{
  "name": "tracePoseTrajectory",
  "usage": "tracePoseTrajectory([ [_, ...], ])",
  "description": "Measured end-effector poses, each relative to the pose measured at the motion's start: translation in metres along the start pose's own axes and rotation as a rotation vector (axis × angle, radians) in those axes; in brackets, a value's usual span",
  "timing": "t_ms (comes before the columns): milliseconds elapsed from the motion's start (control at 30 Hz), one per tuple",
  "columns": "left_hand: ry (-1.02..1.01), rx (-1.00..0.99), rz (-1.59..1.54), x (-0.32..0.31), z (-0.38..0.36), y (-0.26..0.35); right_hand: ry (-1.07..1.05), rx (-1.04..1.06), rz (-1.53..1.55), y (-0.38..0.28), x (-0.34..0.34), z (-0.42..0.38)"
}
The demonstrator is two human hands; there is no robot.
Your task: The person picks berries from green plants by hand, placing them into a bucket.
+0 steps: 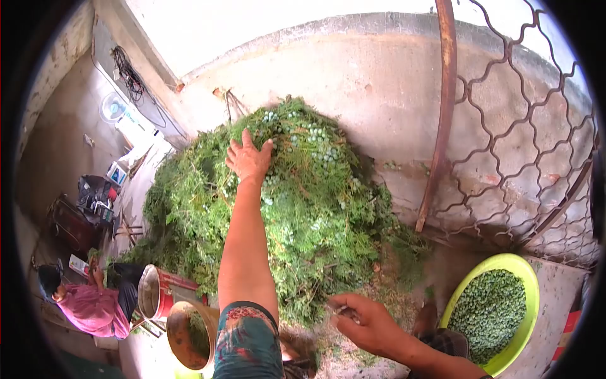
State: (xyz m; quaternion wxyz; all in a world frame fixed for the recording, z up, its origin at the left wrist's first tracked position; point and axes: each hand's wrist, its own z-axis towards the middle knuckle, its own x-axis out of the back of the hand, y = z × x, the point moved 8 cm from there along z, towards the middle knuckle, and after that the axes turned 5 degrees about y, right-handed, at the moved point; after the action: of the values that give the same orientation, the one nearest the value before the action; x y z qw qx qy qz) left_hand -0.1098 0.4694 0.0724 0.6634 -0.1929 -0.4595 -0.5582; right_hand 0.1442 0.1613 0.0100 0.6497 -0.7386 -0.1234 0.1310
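My left hand (250, 159) is stretched forward over the upper part of a large heap of cut green conifer branches (315, 227), its fingers spread and nothing gripped. Clusters of pale blue-green berries (325, 148) show among the sprigs to the right of that hand. Lower down, by the heap's near edge, my right hand (369, 325) is closed. A small greyish thing (346, 312) shows between its thumb and fingers, too small to name.
At right stands a yellow-green basin (532, 303) of small green berries. A rusty metal lattice gate (445, 95) rises behind it. At left are a red bucket (165, 294), a brown bucket (170, 328) and a seated person in a pink top (95, 309). A wall (372, 82) backs the heap.
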Motion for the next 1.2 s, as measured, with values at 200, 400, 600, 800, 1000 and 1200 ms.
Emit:
tracePoseTrajectory([
  [200, -0.209, 0.176, -0.013, -0.034, 0.021, -0.012, 0.045, 0.124, -0.176, 0.001, 0.011, 0.013],
  [400, -0.121, 0.081, -0.062, -0.029, 0.002, -0.013, -0.105, -0.015, -0.196, 0.003, 0.001, 0.010],
  [600, 0.024, -0.032, -0.127, -0.008, -0.041, -0.006, -0.106, 0.117, -0.238, -0.005, -0.014, 0.005],
  [800, 0.053, -0.059, -0.116, -0.002, -0.058, -0.004, -0.090, 0.156, -0.281, 0.001, -0.016, 0.008],
  [1000, 0.144, -0.169, -0.011, 0.024, -0.073, -0.002, -0.052, 0.127, -0.316, 0.010, -0.008, 0.016],
  [1200, 0.263, -0.076, -0.470, 0.068, -0.073, -0.017, -0.065, 0.142, -0.335, 0.010, -0.012, 0.014],
])
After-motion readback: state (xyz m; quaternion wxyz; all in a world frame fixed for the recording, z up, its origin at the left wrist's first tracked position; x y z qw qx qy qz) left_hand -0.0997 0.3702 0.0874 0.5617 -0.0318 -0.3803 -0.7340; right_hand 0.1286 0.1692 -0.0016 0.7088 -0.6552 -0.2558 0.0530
